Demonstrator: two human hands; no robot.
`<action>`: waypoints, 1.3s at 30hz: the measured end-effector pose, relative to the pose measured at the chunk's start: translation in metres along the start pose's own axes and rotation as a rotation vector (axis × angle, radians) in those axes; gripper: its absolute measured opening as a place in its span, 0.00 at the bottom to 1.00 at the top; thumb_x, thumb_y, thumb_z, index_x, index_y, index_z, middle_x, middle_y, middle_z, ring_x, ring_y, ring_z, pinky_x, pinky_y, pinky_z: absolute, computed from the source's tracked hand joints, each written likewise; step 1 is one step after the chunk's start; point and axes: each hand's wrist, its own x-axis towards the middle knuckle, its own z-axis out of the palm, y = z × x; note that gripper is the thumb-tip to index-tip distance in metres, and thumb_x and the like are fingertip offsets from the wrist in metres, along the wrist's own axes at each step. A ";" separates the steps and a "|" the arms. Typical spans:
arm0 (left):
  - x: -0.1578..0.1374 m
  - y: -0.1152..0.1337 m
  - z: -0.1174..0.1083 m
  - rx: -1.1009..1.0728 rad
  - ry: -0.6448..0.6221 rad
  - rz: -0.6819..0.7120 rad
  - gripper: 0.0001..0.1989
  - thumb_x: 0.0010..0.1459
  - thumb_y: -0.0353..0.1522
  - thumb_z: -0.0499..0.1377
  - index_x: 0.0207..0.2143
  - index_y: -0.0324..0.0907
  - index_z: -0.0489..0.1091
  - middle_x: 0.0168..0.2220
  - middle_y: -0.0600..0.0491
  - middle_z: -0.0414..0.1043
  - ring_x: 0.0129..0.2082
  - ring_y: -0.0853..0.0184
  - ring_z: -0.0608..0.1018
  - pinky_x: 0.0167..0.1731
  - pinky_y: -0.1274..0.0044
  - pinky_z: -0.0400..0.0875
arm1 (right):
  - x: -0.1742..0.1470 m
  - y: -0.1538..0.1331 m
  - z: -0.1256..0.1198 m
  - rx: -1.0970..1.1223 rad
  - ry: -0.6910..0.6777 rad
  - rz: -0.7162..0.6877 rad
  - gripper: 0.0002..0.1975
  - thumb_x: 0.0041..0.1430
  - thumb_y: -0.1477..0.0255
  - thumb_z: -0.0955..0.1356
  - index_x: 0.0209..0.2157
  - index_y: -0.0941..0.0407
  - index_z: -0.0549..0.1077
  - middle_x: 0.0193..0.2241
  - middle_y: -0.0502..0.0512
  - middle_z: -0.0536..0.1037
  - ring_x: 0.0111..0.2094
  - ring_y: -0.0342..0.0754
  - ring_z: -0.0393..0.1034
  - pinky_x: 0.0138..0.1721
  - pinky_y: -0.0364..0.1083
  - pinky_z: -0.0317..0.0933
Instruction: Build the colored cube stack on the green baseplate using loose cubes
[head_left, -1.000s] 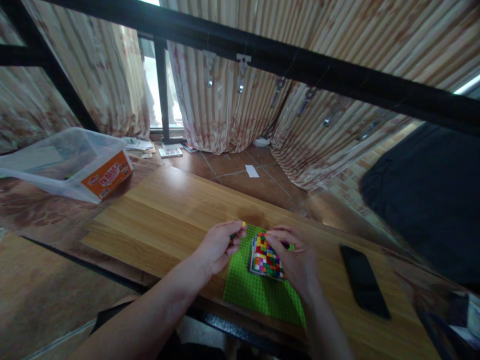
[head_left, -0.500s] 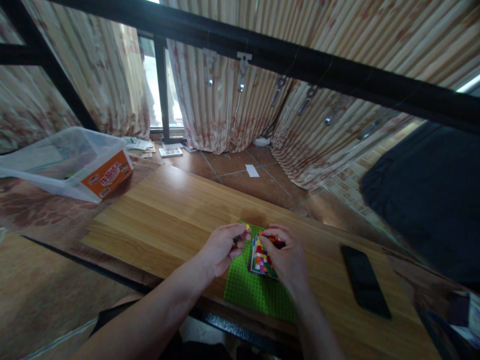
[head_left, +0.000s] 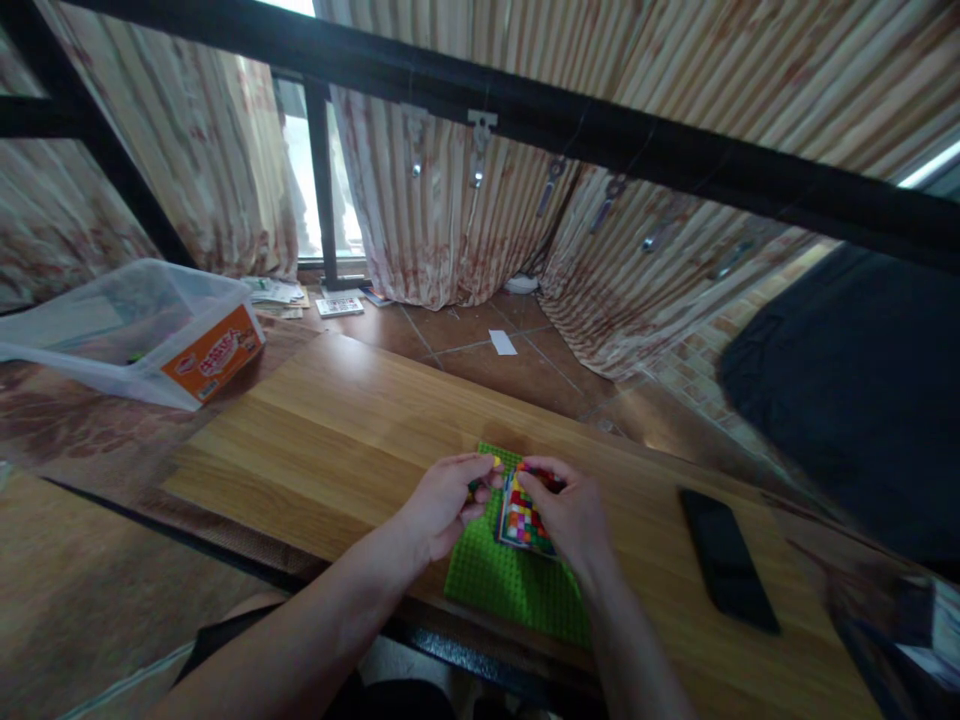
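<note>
A green studded baseplate point(head_left: 517, 600) lies on the wooden table board. On it sits a low block of multicoloured toy bricks point(head_left: 523, 523), with red, white, orange, pink and yellow studs showing. My left hand point(head_left: 448, 500) is just left of the block, its thumb and forefinger pinching a small yellow toy brick point(head_left: 496, 461). Darker small pieces show under its curled fingers, too small to name. My right hand point(head_left: 566, 508) is closed over the far right part of the block, thumb and fingertips on its upper edge. Whether a loose brick is between them is hidden.
A black phone point(head_left: 729, 560) lies on the wooden board point(head_left: 315, 440) at right. A clear plastic bin point(head_left: 142, 335) with an orange label stands at far left. A black metal bar point(head_left: 525, 105) crosses above, before striped curtains. Papers lie on the tiled floor.
Both hands keep nearly the same place and grip. My right fingers have shifted very slightly at the block's edge; the camera view has moved a little.
</note>
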 end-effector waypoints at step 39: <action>0.000 -0.007 0.007 0.066 -0.175 -0.092 0.11 0.48 0.34 0.65 0.27 0.34 0.69 0.24 0.56 0.64 0.17 0.81 0.57 0.16 0.83 0.39 | -0.007 -0.014 -0.018 0.112 -0.086 -0.272 0.07 0.59 0.66 0.67 0.33 0.51 0.77 0.38 0.54 0.77 0.44 0.52 0.69 0.47 0.54 0.62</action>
